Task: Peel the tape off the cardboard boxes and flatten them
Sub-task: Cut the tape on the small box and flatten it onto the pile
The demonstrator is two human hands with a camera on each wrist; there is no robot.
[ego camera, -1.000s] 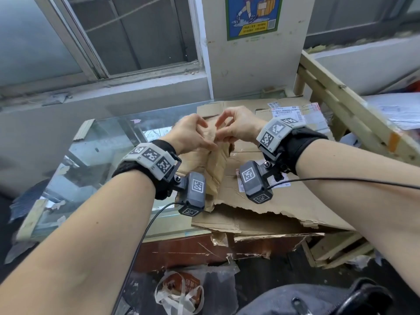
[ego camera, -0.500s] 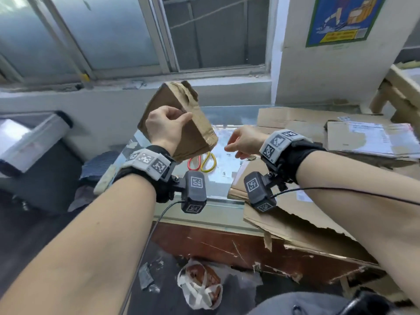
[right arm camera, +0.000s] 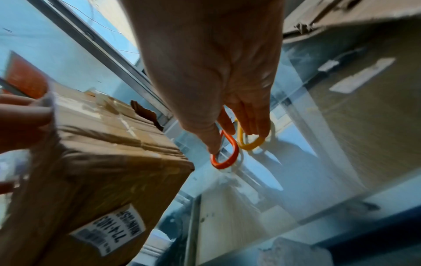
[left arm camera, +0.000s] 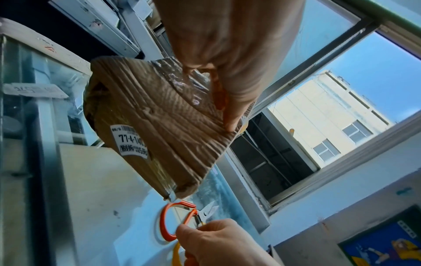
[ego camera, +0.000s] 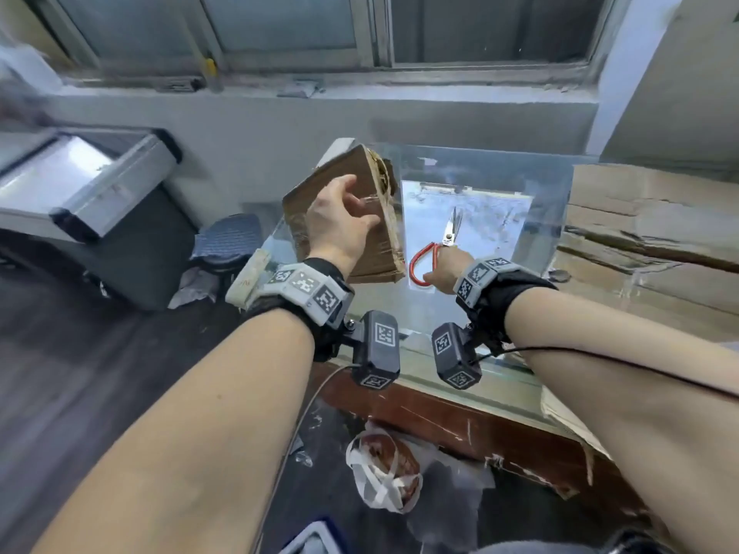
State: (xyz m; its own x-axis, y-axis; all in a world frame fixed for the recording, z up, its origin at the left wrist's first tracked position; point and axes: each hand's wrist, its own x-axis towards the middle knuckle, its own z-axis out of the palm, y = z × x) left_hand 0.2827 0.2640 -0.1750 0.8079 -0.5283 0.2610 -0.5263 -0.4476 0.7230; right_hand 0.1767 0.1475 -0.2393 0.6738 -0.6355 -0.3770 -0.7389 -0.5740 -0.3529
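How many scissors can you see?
1. The scissors lie on the glass table, right of the box, with the right hand on their handles. More could hide under the cardboard.

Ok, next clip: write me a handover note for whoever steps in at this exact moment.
Left hand: grips the small taped cardboard box, held up over the glass tabletop.
Right hand: fingers hooked into the handles of the scissors, which seem to lie on the glass.
Done: flattened cardboard piled on the right.
Left: tape still on the held box; cut or peel it, then flatten.
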